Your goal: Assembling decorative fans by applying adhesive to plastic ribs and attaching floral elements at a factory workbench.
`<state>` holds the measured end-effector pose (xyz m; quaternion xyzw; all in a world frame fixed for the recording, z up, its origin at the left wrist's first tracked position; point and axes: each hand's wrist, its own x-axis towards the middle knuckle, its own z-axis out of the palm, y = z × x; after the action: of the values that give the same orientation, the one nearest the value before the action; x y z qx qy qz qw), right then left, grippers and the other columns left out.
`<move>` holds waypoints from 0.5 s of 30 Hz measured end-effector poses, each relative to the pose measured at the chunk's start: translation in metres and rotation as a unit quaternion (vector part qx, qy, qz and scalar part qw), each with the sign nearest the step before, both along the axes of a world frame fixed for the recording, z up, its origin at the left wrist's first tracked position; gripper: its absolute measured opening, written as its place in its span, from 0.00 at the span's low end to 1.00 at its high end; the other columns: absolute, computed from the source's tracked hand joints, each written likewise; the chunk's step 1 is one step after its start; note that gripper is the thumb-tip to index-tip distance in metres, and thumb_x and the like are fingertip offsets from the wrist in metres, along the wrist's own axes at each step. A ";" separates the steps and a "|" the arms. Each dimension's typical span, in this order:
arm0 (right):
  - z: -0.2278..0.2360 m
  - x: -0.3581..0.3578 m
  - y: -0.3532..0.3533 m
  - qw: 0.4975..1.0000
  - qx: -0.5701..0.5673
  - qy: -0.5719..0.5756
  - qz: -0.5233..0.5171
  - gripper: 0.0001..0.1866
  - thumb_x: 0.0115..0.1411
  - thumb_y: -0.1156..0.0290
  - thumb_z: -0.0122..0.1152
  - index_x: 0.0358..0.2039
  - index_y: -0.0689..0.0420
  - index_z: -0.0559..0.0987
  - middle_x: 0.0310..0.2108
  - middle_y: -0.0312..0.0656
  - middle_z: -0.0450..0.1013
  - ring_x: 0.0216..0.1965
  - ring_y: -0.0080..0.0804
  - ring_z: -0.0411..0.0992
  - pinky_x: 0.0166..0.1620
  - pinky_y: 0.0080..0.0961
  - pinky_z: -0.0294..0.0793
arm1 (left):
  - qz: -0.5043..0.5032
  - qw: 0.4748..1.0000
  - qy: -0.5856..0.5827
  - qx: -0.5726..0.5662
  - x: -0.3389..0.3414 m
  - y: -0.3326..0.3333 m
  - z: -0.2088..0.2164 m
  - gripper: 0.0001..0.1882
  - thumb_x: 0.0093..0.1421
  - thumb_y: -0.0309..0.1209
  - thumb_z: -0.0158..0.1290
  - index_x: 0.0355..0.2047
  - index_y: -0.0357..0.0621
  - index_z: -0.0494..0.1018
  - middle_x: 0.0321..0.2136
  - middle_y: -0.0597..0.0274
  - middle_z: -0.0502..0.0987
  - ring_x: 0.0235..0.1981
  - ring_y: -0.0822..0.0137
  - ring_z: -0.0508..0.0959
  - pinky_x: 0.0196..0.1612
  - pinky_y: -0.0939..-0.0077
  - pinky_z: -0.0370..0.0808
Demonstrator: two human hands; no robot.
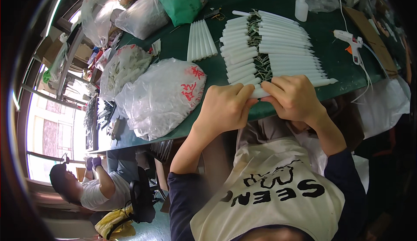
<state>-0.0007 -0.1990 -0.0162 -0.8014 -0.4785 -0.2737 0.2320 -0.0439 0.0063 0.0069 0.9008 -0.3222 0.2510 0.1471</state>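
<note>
At the table's near edge, my left hand and my right hand meet with fingers closed on a white candle-shaped tube. Its middle shows between my fingertips; my fingers cover most of the rest. Just beyond my hands lie two columns of white pieces: shorter tubes on the left and longer candle-shaped tubes, several with pointed tips, on the right. Thin greenish wires fill the gap between the columns. Several white tubes lie side by side farther left.
Clear plastic bags crowd the green table at left, with a green bag behind. A white squeeze bottle stands at the back. The glue gun and its cord lie right. Another person sits lower left.
</note>
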 end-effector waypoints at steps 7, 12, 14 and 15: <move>0.001 0.004 0.004 0.999 -0.022 -0.027 -0.006 0.16 0.48 0.65 0.67 0.36 0.57 0.78 0.22 0.37 0.69 0.22 0.34 0.71 0.23 0.30 0.67 | 0.001 1.000 -0.009 -0.003 -0.001 0.004 0.001 0.12 0.55 0.37 0.58 0.29 0.42 0.71 0.18 0.60 0.70 0.17 0.57 0.73 0.18 0.66 0.64; -0.001 0.000 0.014 0.997 -0.020 -0.014 -0.069 0.25 0.47 0.64 0.68 0.47 0.55 0.77 0.22 0.36 0.68 0.21 0.31 0.69 0.23 0.29 0.67 | 0.044 0.999 -0.023 0.013 0.003 0.002 -0.007 0.20 0.51 0.47 0.64 0.27 0.44 0.74 0.14 0.65 0.69 0.14 0.63 0.72 0.16 0.70 0.63; -0.004 0.000 0.017 0.993 -0.018 -0.013 -0.114 0.29 0.47 0.64 0.68 0.51 0.55 0.75 0.23 0.35 0.68 0.20 0.29 0.68 0.23 0.29 0.67 | 0.056 0.998 -0.009 0.010 0.006 0.001 -0.010 0.21 0.51 0.49 0.63 0.25 0.44 0.72 0.14 0.64 0.69 0.14 0.62 0.72 0.17 0.69 0.64; -0.006 0.001 0.017 0.992 -0.025 -0.014 -0.121 0.30 0.46 0.65 0.68 0.53 0.54 0.74 0.26 0.36 0.69 0.24 0.30 0.70 0.26 0.29 0.69 | 0.070 0.997 0.004 0.010 0.007 0.000 -0.012 0.22 0.51 0.50 0.62 0.23 0.44 0.70 0.14 0.63 0.69 0.14 0.61 0.72 0.17 0.68 0.65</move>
<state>0.0008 -0.1816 -0.0220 -0.8552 -0.3879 -0.2988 0.1699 -0.0371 0.0065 -0.0054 0.9236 -0.2598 0.2542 0.1215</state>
